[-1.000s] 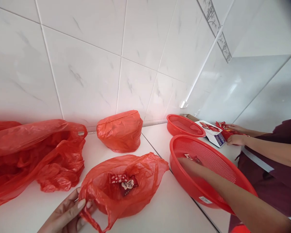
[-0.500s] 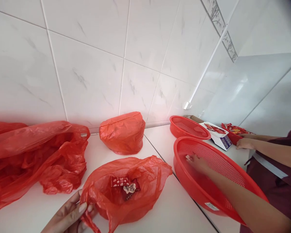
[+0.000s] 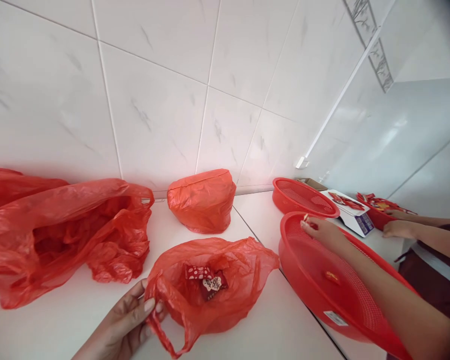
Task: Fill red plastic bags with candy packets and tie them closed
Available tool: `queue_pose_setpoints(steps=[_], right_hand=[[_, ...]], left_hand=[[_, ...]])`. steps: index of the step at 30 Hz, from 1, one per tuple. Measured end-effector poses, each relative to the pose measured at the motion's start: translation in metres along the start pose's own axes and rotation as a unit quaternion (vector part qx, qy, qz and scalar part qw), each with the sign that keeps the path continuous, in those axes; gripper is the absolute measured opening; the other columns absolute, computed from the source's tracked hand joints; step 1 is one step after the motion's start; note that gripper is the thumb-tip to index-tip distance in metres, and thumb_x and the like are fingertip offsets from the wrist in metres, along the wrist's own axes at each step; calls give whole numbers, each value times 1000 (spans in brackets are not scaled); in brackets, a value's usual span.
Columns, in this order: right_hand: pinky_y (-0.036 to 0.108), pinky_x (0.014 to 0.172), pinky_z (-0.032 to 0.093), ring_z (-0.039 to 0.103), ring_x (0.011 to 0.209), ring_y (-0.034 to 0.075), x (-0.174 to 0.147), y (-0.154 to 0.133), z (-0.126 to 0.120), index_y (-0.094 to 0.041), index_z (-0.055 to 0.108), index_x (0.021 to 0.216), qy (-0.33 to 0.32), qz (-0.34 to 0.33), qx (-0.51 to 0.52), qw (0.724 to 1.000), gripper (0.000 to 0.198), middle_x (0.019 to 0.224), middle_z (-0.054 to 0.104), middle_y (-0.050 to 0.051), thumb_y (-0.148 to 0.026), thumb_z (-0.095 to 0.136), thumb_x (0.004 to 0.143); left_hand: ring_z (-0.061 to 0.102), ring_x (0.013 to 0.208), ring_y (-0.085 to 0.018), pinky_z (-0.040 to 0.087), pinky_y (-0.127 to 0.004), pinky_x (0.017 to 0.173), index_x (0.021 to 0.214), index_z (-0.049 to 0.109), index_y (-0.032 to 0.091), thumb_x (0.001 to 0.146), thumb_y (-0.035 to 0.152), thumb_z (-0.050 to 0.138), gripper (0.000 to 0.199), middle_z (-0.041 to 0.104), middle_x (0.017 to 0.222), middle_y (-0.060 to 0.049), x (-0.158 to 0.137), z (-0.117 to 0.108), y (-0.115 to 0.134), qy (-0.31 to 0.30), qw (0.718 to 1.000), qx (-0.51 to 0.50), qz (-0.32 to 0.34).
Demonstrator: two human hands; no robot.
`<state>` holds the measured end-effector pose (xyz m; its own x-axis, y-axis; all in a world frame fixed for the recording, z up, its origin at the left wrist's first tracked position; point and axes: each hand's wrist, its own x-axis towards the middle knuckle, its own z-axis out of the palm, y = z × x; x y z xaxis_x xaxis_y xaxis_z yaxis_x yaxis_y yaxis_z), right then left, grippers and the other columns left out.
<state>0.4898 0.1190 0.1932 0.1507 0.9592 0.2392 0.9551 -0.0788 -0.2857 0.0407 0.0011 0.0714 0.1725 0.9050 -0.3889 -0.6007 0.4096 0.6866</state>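
The person's left hand (image 3: 125, 321) is closest, thumb and fingers pinched together on the handle side of an open red bag (image 3: 249, 287). The bag rests on the white desk (image 3: 270, 327) with its mouth spread, and inside lie a dotted packet (image 3: 198, 272) and, touching it, a dark red packet (image 3: 212, 284) with a pale patch.

Just to the right of the bag stands a large red basket (image 3: 302, 287) with a white label (image 3: 335, 318) on its side; a red packet with yellow marks (image 3: 332, 276) lies in it. The right forearm extends over this basket, and the right hand (image 3: 322, 231), at its far rim, has its fingers curled closed on what seems to be a small packet (image 3: 306, 218), though too little shows to be sure.

To the left sprawls a crumpled red bag (image 3: 114, 257). Farther back, a plump red bag (image 3: 202, 204) sits near the tiled wall (image 3: 165, 100), and a smaller basket (image 3: 281, 199) stands beside a scale (image 3: 363, 225) bearing red packets (image 3: 345, 201). Beyond, a co-worker's hands (image 3: 399, 229) are at a red container (image 3: 377, 217) heaped with packets.
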Motion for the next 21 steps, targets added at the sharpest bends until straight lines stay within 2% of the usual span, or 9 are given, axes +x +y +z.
queue_pose_setpoints(steps=[4, 6, 9, 12, 13, 15, 17, 19, 21], right_hand=[[27, 60, 36, 50, 64, 14, -27, -66, -29, -24, 57, 85, 12, -84, 34, 996, 20, 70, 56, -1, -42, 49, 86], [24, 61, 36, 51, 67, 12, -50, -106, -30, -24, 58, 88, 8, -209, 50, 977, 14, 78, 58, 0, -35, 50, 87], [23, 56, 33, 47, 62, 10, -81, -155, -4, -22, 60, 82, -30, -386, 3, 922, 12, 74, 55, -1, -24, 49, 87], [25, 54, 31, 49, 66, 13, -97, -183, 41, -21, 62, 88, -70, -497, -63, 862, 16, 81, 57, 2, -23, 47, 88], [25, 54, 32, 51, 69, 14, -99, -187, 52, -22, 63, 88, -90, -509, -73, 853, 14, 84, 58, 3, -24, 49, 87], [24, 55, 34, 53, 75, 15, -99, -193, 63, -23, 65, 88, -133, -502, -67, 852, 9, 89, 58, 2, -27, 56, 84], [23, 60, 38, 55, 80, 14, -98, -193, 52, -26, 66, 90, -158, -470, -42, 868, 10, 93, 59, 1, -28, 59, 84], [23, 65, 40, 57, 80, 12, -92, -185, 26, -27, 66, 92, -142, -401, -1, 905, 14, 95, 61, -1, -28, 53, 88], [23, 66, 41, 57, 75, 11, -82, -166, -4, -27, 65, 90, -65, -288, 35, 955, 17, 90, 64, -2, -30, 48, 90]], left_hand=[[66, 81, -15, 57, -27, 77, 102, 63, 22, 71, 18, 77, 34, 68, 89, -2, -3, 13, 4, -3, 1000, 2, 21], [66, 76, -13, 56, -25, 73, 101, 63, 22, 71, 18, 77, 33, 67, 84, -1, -2, 16, 4, -2, 1000, -7, 30], [64, 72, -12, 56, -23, 69, 103, 61, 22, 72, 18, 77, 35, 66, 80, -1, -3, 19, 3, -13, 999, -13, 36], [63, 71, -11, 55, -23, 69, 105, 60, 21, 74, 20, 75, 34, 66, 79, -1, -6, 22, 3, -43, 998, -12, 35], [63, 70, -10, 55, -23, 69, 104, 61, 21, 75, 20, 75, 32, 65, 78, -1, -8, 22, 3, -51, 998, -10, 33], [62, 68, -9, 55, -22, 68, 103, 61, 20, 76, 21, 74, 30, 65, 79, -1, -10, 21, 4, -56, 998, -8, 35], [62, 68, -9, 55, -22, 68, 102, 62, 21, 76, 20, 74, 30, 65, 82, -1, -10, 18, 5, -50, 998, -7, 39], [63, 72, -10, 55, -24, 72, 103, 62, 21, 76, 20, 74, 29, 65, 84, -1, -9, 15, 5, -46, 998, -6, 38], [64, 77, -12, 56, -25, 75, 103, 63, 22, 76, 20, 74, 29, 66, 85, -1, -8, 13, 5, -48, 998, -1, 29]])
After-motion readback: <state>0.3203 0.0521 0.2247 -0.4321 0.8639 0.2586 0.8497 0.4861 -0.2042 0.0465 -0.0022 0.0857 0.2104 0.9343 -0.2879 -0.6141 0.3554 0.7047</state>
